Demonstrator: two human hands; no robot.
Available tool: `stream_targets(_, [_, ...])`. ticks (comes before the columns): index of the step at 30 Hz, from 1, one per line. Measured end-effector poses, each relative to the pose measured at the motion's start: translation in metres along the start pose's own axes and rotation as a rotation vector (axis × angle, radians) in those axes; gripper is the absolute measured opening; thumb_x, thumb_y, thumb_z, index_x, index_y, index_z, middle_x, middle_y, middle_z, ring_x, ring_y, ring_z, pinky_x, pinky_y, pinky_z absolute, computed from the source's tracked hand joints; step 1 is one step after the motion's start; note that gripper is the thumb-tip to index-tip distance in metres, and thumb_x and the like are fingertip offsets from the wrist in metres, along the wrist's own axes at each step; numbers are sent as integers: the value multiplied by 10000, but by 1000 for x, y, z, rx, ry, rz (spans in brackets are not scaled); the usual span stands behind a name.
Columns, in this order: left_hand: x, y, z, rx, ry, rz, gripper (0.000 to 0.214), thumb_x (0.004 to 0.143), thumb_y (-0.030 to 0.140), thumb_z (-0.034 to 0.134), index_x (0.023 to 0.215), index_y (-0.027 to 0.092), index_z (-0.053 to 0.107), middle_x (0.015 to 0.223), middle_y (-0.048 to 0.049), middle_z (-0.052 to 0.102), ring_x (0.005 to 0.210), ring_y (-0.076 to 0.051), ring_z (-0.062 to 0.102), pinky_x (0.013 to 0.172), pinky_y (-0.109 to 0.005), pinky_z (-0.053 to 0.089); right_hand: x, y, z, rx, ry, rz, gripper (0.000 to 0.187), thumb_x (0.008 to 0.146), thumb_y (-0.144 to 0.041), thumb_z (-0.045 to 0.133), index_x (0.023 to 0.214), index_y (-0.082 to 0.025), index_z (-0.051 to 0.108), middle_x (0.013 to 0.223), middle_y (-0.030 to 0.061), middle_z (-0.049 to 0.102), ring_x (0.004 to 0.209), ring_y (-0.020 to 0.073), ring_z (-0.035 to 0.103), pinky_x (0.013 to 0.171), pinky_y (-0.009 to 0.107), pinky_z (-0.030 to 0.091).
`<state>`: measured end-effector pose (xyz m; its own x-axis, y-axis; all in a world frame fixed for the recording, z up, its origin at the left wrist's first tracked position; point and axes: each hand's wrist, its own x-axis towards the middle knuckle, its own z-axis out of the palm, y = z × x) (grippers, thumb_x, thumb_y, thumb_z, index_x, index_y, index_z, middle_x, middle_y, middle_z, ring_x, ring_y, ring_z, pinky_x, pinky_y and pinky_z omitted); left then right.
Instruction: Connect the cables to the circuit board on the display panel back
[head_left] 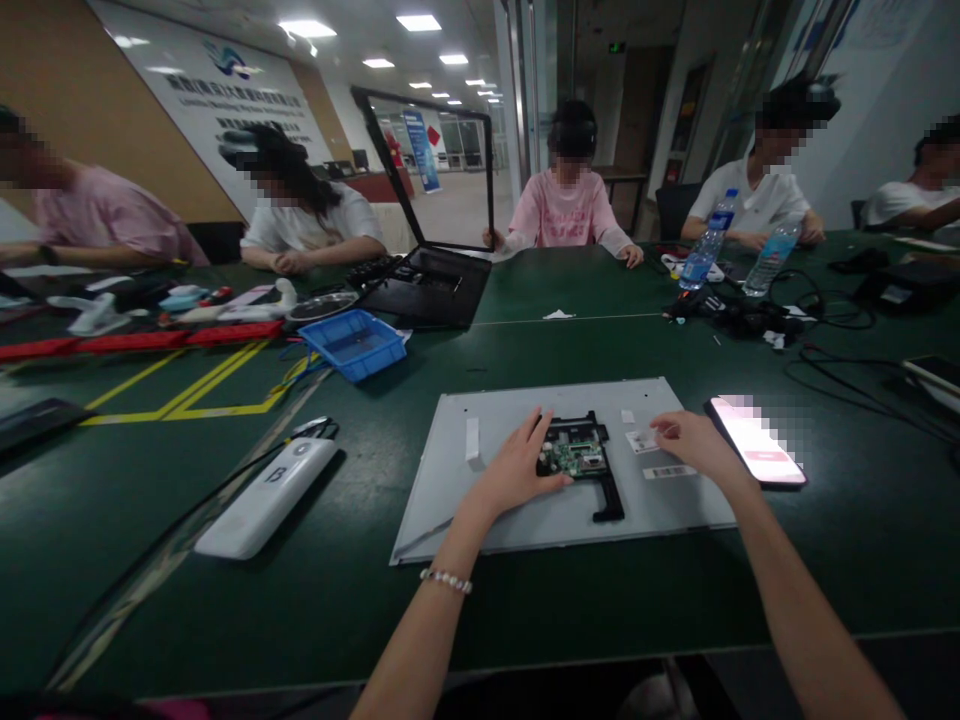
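In front of me a flat grey-white display panel (517,530) lies on the green table. A black plastic bracket (609,495) with a green circuit board (581,457) sits on its middle. My left hand (517,462) rests over the left side of the board, thumb and fingers spread apart. Over the right part of the panel, my right hand (694,443) has its fingertips drawn together beside a white label (641,441); whether something small is in them cannot be made out. A barcode sticker (670,472) lies just below that hand.
A lit phone (757,440) lies right of the panel. Leftward are a white power bank (270,495) with a cable and a blue tray (356,345). Farther back, a person holds up a black frame (491,180) by a black casing (427,285). Bottles (709,240) stand back right.
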<state>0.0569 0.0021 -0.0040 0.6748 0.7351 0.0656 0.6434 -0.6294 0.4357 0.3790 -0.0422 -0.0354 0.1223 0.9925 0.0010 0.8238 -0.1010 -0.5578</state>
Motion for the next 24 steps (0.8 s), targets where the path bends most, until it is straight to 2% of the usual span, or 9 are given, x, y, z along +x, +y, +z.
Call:
stream_targets(3, [1, -1, 2, 8, 4, 9, 969, 747, 576, 604, 1465, 256, 38, 1539, -88, 64, 1360, -306, 246, 1096, -445, 267, 2, -2, 2, 45, -9, 29, 244, 777, -239, 546, 975, -189, 680, 873, 56, 685, 813, 172, 637, 738, 271, 469])
stream_targets(7, [1, -3, 3, 6, 11, 17, 961, 748, 580, 601, 1465, 256, 49, 1538, -87, 78, 1365, -298, 236, 1103, -443, 254, 3, -3, 3, 35, 64, 23, 261, 768, -282, 571, 989, -181, 666, 989, 74, 652, 822, 168, 629, 754, 279, 466])
stream_targets(10, [1, -3, 4, 10, 7, 13, 956, 751, 591, 592, 1465, 250, 56, 1537, -88, 78, 1362, -298, 242, 1104, -441, 255, 4, -2, 3, -2, 48, 2, 267, 756, -298, 589, 984, -182, 666, 1041, 87, 621, 853, 175, 621, 764, 284, 461])
stream_targets(15, [1, -2, 3, 16, 5, 19, 947, 759, 579, 586, 1466, 242, 52, 1538, -89, 76, 1367, -298, 229, 1108, -442, 243, 2, -7, 2, 14, -4, 5, 184, 767, -282, 571, 881, -170, 661, 922, 73, 656, 818, 177, 625, 715, 274, 460])
stream_targets(18, [1, -1, 2, 9, -2, 12, 945, 757, 580, 584, 1465, 251, 52, 1539, -85, 76, 1363, -303, 237, 1104, -450, 245, 0, -12, -1, 89, -4, 6, 182, 786, -290, 553, 887, -183, 659, 844, 49, 683, 786, 172, 635, 695, 270, 463])
stream_targets(24, [1, -2, 3, 5, 1, 4, 945, 751, 587, 587, 1464, 267, 55, 1539, -75, 80, 1358, -307, 246, 1094, -459, 266, 1, -14, -1, 145, -17, 8, 207, 792, -313, 550, 895, -201, 690, 820, 43, 700, 751, 177, 646, 658, 270, 473])
